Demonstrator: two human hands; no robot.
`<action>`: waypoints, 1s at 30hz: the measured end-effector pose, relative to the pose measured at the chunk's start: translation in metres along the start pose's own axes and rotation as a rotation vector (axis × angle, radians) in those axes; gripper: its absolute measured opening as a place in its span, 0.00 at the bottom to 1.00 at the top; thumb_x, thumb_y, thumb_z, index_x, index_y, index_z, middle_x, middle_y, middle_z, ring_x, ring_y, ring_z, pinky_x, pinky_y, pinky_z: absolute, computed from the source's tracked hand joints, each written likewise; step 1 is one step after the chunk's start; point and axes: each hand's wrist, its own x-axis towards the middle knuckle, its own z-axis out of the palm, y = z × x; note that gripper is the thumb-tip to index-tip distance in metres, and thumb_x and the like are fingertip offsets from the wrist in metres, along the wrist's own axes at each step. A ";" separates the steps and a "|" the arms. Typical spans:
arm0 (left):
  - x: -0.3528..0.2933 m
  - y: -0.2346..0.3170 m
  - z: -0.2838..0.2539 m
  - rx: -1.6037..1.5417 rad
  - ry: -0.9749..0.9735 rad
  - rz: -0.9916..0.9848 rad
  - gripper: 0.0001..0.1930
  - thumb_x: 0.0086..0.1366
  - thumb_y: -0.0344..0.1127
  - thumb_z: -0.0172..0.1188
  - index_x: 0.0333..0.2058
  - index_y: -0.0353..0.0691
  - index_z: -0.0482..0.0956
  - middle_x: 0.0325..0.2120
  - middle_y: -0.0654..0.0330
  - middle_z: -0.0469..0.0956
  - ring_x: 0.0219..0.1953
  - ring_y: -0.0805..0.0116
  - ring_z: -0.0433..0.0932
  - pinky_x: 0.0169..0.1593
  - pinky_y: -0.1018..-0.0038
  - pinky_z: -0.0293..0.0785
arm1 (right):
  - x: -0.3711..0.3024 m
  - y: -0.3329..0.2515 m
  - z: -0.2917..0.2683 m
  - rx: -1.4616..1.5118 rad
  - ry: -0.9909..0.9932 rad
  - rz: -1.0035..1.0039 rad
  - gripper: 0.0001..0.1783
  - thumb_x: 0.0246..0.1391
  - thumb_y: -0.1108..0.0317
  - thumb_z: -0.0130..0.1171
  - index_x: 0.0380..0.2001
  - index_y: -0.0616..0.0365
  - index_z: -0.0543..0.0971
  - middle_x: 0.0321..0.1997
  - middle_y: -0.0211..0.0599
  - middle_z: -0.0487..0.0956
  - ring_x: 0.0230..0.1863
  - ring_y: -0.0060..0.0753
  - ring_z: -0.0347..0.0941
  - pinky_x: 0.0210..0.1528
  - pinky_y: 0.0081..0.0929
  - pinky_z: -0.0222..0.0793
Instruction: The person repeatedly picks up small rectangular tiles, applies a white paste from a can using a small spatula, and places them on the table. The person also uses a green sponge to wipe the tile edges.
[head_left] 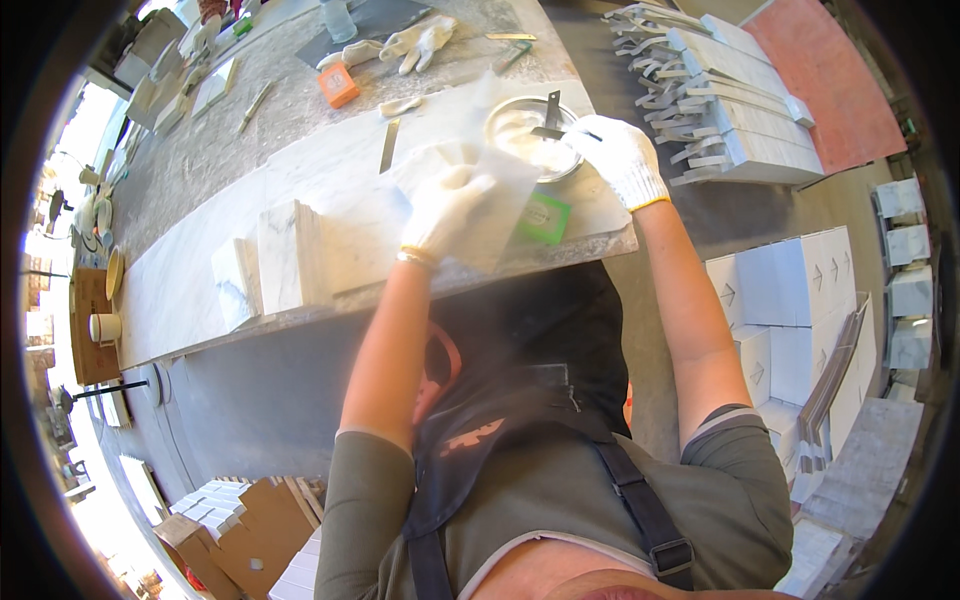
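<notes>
My left hand (445, 212), in a white knitted glove, grips a pale marble tile (508, 195) that is smeared by motion. My right hand (622, 160), gloved alike, pinches a small dark putty knife (548, 133) over a round tin (490, 127) of white paste (520, 140). A second dark metal blade (553, 103) stands up in the tin. Under the tile's right side, a green block (545, 218) lies near the table edge. Left of my left hand, marble tiles (288, 255) stand on edge in a stack.
On the worktable (300, 125) lie a metal strip (389, 146), an orange block (338, 86), spare gloves (418, 43) and a clear bottle (338, 20). Bundled tiles (745, 100) stand on the right, with white boxes (790, 290) nearer. A cardboard box (255, 530) of tiles sits lower left.
</notes>
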 end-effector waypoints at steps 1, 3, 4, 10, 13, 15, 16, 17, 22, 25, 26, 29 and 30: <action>0.000 0.000 0.000 0.005 -0.001 0.010 0.19 0.72 0.43 0.65 0.52 0.32 0.84 0.42 0.64 0.84 0.45 0.76 0.77 0.53 0.75 0.74 | 0.002 0.000 -0.002 0.112 -0.031 0.014 0.15 0.60 0.55 0.65 0.42 0.52 0.88 0.33 0.31 0.85 0.31 0.28 0.79 0.36 0.30 0.74; -0.001 0.002 -0.001 0.034 0.003 0.005 0.19 0.72 0.43 0.65 0.50 0.33 0.85 0.41 0.64 0.84 0.43 0.76 0.77 0.52 0.75 0.73 | 0.006 0.001 0.000 0.359 -0.090 0.081 0.13 0.59 0.60 0.67 0.43 0.55 0.88 0.29 0.29 0.83 0.27 0.21 0.74 0.32 0.25 0.70; -0.001 0.003 -0.001 0.076 0.008 0.007 0.19 0.71 0.44 0.65 0.50 0.33 0.85 0.40 0.64 0.84 0.43 0.76 0.76 0.52 0.75 0.73 | 0.009 0.001 0.002 0.494 -0.120 0.133 0.13 0.58 0.62 0.68 0.43 0.57 0.88 0.28 0.28 0.82 0.26 0.19 0.72 0.30 0.22 0.68; -0.002 0.005 -0.001 0.107 0.035 0.002 0.18 0.70 0.44 0.66 0.47 0.34 0.86 0.37 0.65 0.83 0.40 0.76 0.75 0.49 0.76 0.73 | 0.024 0.014 0.023 0.583 -0.220 0.279 0.13 0.57 0.65 0.70 0.42 0.60 0.88 0.26 0.26 0.81 0.23 0.15 0.69 0.25 0.18 0.61; -0.002 0.005 0.000 0.079 0.044 -0.014 0.18 0.70 0.44 0.66 0.47 0.34 0.86 0.37 0.65 0.83 0.40 0.77 0.75 0.48 0.76 0.73 | 0.028 0.017 0.025 0.595 -0.262 0.295 0.12 0.57 0.64 0.71 0.41 0.59 0.88 0.26 0.26 0.81 0.22 0.15 0.69 0.24 0.18 0.60; -0.003 0.005 0.001 0.030 0.034 -0.026 0.18 0.70 0.45 0.66 0.48 0.34 0.86 0.37 0.65 0.83 0.40 0.77 0.75 0.48 0.76 0.73 | 0.028 0.017 0.023 0.634 -0.290 0.307 0.12 0.58 0.63 0.71 0.41 0.59 0.88 0.26 0.27 0.82 0.22 0.15 0.70 0.24 0.18 0.60; -0.003 0.005 0.001 0.041 0.040 -0.031 0.19 0.70 0.45 0.66 0.48 0.34 0.86 0.37 0.65 0.83 0.40 0.77 0.75 0.48 0.76 0.73 | 0.027 0.016 0.022 0.654 -0.301 0.314 0.12 0.58 0.63 0.71 0.41 0.58 0.88 0.27 0.27 0.83 0.22 0.15 0.71 0.24 0.18 0.61; -0.003 0.005 0.001 0.015 0.032 -0.032 0.19 0.70 0.45 0.66 0.48 0.35 0.86 0.37 0.65 0.83 0.40 0.77 0.76 0.48 0.76 0.73 | 0.026 0.014 0.019 0.687 -0.316 0.324 0.12 0.58 0.63 0.70 0.42 0.58 0.89 0.27 0.28 0.83 0.22 0.16 0.71 0.24 0.19 0.61; -0.003 0.005 0.001 0.071 0.031 -0.049 0.19 0.70 0.45 0.66 0.49 0.34 0.86 0.37 0.64 0.83 0.41 0.77 0.76 0.49 0.76 0.73 | 0.018 0.005 0.008 0.689 -0.297 0.379 0.12 0.60 0.63 0.68 0.44 0.56 0.89 0.29 0.28 0.84 0.24 0.15 0.72 0.25 0.18 0.62; -0.001 0.004 0.000 0.065 0.027 -0.033 0.19 0.70 0.45 0.66 0.49 0.34 0.86 0.38 0.63 0.83 0.42 0.76 0.76 0.49 0.76 0.73 | 0.011 -0.001 0.007 0.758 -0.301 0.378 0.14 0.61 0.63 0.67 0.46 0.56 0.88 0.31 0.27 0.84 0.26 0.15 0.73 0.26 0.17 0.63; -0.001 0.004 0.000 0.049 0.024 -0.032 0.19 0.70 0.45 0.66 0.49 0.34 0.86 0.38 0.63 0.83 0.42 0.76 0.76 0.49 0.76 0.73 | 0.008 -0.003 0.007 0.790 -0.302 0.379 0.14 0.61 0.62 0.67 0.47 0.56 0.88 0.32 0.27 0.84 0.27 0.14 0.73 0.27 0.16 0.63; 0.000 0.004 0.000 0.052 0.025 -0.036 0.19 0.70 0.45 0.66 0.48 0.34 0.86 0.38 0.63 0.83 0.42 0.76 0.76 0.48 0.75 0.73 | 0.001 -0.007 0.008 0.788 -0.286 0.336 0.16 0.62 0.63 0.66 0.50 0.56 0.87 0.34 0.26 0.84 0.28 0.13 0.73 0.28 0.15 0.63; 0.000 0.005 0.001 0.050 0.023 -0.041 0.19 0.70 0.45 0.66 0.48 0.34 0.86 0.38 0.63 0.83 0.42 0.76 0.76 0.48 0.75 0.73 | -0.001 -0.007 0.008 0.787 -0.281 0.327 0.16 0.62 0.63 0.65 0.50 0.56 0.87 0.34 0.25 0.84 0.28 0.13 0.73 0.28 0.15 0.64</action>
